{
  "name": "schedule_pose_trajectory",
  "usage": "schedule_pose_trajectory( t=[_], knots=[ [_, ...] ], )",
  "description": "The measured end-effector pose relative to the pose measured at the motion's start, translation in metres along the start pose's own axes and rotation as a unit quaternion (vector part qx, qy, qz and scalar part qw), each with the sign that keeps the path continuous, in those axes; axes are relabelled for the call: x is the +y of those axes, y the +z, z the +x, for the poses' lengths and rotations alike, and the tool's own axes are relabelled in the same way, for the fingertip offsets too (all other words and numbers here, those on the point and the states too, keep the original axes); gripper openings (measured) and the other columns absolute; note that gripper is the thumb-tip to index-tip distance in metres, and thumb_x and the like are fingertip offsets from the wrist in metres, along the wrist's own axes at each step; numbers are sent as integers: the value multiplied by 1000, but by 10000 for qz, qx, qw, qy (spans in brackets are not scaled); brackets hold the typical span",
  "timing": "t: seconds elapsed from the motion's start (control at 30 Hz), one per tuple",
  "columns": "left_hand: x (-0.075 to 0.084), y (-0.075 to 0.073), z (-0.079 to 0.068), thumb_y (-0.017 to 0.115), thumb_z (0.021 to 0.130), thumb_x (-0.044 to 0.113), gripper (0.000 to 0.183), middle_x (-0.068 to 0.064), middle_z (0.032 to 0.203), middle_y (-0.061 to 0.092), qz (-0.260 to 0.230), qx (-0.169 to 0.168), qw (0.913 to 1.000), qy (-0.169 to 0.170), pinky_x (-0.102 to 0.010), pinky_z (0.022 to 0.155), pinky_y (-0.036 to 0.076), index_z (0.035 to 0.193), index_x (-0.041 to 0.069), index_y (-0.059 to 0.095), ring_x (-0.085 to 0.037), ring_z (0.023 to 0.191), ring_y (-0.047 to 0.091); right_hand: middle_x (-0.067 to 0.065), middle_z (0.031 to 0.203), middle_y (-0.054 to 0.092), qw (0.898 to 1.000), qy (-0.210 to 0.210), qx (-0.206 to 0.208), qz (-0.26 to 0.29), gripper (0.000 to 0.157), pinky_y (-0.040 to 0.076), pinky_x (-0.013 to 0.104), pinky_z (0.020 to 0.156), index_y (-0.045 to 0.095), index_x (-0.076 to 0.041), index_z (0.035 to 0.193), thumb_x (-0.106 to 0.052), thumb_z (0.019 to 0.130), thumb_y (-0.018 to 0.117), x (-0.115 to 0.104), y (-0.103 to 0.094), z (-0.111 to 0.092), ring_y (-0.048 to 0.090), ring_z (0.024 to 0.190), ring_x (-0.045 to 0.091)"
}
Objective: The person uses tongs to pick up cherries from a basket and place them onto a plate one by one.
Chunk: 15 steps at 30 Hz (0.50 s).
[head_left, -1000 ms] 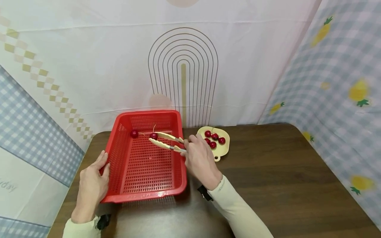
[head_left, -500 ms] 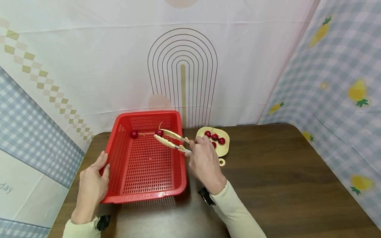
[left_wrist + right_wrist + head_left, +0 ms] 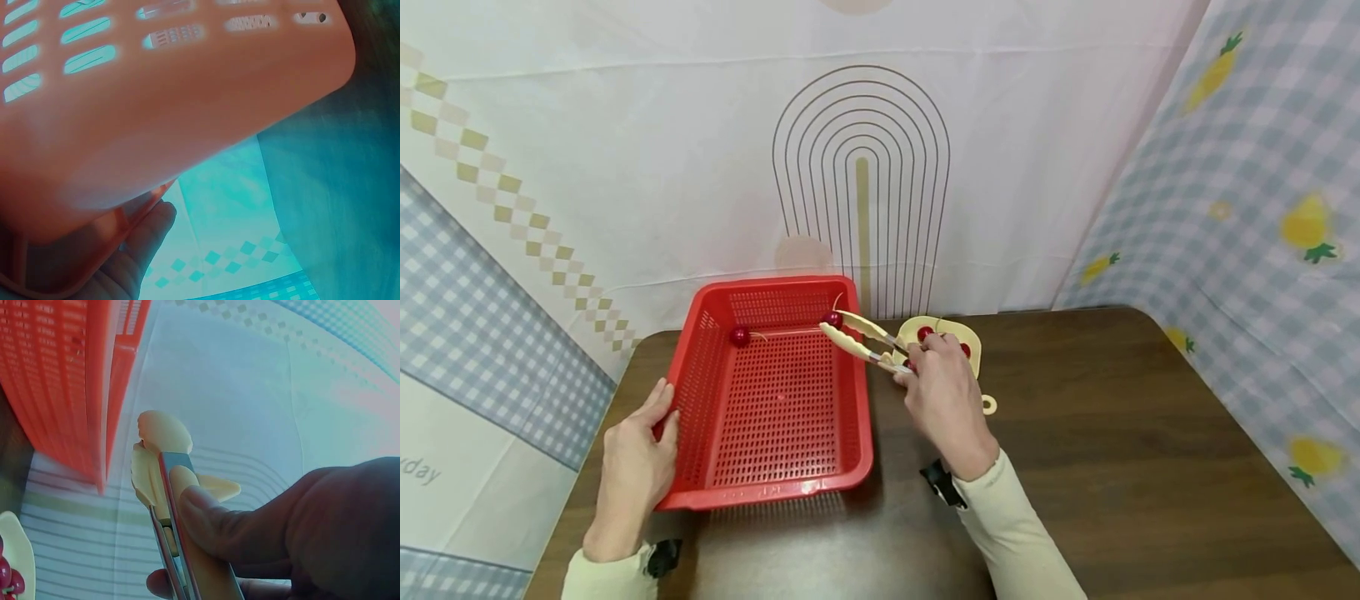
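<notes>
My left hand (image 3: 632, 467) grips the left rim of a red perforated plastic basket (image 3: 863, 433); in the left wrist view its fingers (image 3: 156, 228) reach under the rim. My right hand (image 3: 947, 400) holds cream-tipped tongs (image 3: 850, 343), thumb pressed along one arm in the right wrist view. A red cherry (image 3: 832, 319) with its stem up sits at the tongs' tips, overlapping the basket's far right corner. Another cherry (image 3: 740, 336) lies inside the basket at the far left. A small cream plate (image 3: 973, 342) holding several cherries (image 3: 925, 333) is partly hidden behind my right hand.
The basket stands on a dark brown wooden table (image 3: 1112, 450), close to a white patterned cloth (image 3: 715, 183) at the back. A checked cloth with pineapples (image 3: 1247, 275) hangs along the right side.
My right hand has moved right, carrying the tongs and cherry from over the basket's middle to its right wall, and now covers more of the plate. My left hand stays on the rim.
</notes>
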<state>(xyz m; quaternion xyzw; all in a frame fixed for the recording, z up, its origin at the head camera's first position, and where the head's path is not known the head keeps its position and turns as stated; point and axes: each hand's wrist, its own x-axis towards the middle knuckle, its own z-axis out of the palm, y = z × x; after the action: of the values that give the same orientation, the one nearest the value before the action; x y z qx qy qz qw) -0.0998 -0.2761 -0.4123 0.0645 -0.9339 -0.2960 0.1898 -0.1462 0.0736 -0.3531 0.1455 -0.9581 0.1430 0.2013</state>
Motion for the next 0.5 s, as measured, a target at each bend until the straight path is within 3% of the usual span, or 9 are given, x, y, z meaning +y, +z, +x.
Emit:
schedule_pose_trajectory(
  t=[0.27,0.5],
  knots=[
    [1,0,1,61,98,2,43,-18,146,56,20,30,10000,46,-61,100,48,140,-4,56,-46,129,57,14,84,65,9995,266,96,136,27,50,42,74,77,2,102,-15,82,83,15,-5,0,56,82,36],
    [0,0,-1,61,98,2,43,-18,146,56,27,39,10000,26,-61,100,48,140,-4,57,-46,129,57,14,84,63,9972,685,-250,178,26,49,43,72,76,2,102,-17,85,81,27,-6,2,55,83,36]
  ],
)
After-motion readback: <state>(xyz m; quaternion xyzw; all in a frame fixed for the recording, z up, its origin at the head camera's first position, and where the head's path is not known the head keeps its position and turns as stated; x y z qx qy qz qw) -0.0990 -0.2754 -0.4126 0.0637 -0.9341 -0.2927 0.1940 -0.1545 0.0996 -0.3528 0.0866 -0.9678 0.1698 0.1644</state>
